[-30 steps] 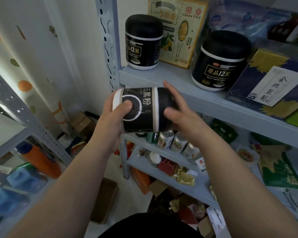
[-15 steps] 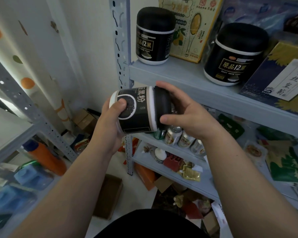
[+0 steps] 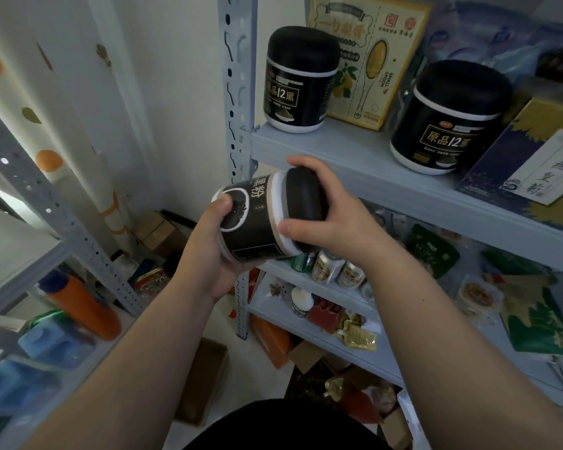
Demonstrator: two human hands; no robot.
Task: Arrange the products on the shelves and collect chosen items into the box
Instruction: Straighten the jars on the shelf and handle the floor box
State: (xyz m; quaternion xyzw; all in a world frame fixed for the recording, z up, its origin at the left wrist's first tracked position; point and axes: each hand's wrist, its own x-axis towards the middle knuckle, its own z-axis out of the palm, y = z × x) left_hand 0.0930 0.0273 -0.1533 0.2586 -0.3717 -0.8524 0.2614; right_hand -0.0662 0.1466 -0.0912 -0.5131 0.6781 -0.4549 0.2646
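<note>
- Before the front edge of the upper shelf, at its left corner, the held jar lies nearly on its side in mid-air, touching no shelf.
- Held jar: black body with white bands. The black lid points right and slightly up, and the base end points left.
- Left hand: closed round the base end from below, with the thumb pressed on the front label.
- Right hand: fingers and thumb curled round the lid, gripping it from the right side.
- Upper shelf, left end: a matching left jar stands upright just beside the grey slotted post.
- Upper shelf, further right: a matching right jar stands upright, well apart from the left jar.
- Behind and between these two jars, a yellow box with a spoon picture stands upright.
- Right of the right jar, a dark blue box with a white label rests tilted, close to that jar; contact cannot be confirmed.
- Lower shelf: several drink cans stand upright, directly below the held jar.
- Left rack: an orange bottle lies tilted beside blue packs.
- Floor: a brown cardboard box sits near the foot of the post.
</note>
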